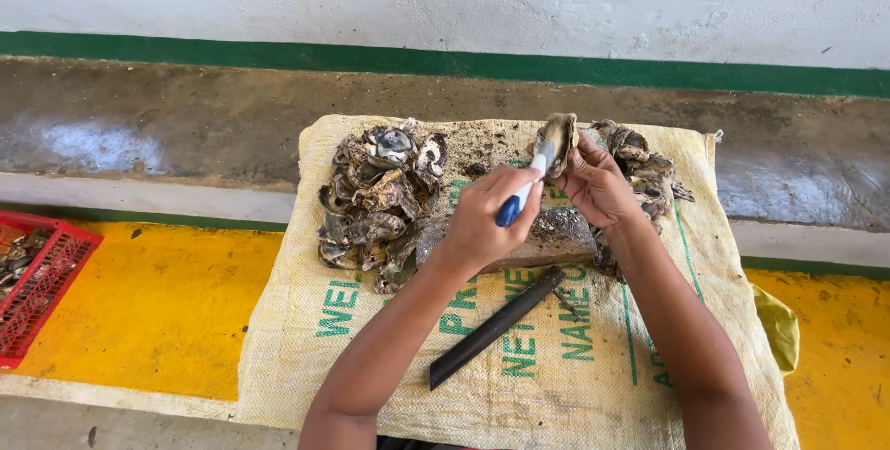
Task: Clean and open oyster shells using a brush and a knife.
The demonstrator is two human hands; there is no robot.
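Gripping a knife (521,192) by its blue handle, my left hand (482,218) has its fingers curled tight around it, the pale blade tip touching the oyster (559,139). My right hand (598,186) pinches that oyster upright, thumb on the near face and fingers hidden behind the shell. Both hands hover above the woven sack (556,367), between a heap of shells (375,200) and a smaller pile (649,172). A dark flat bar (496,325) lies nearer me.
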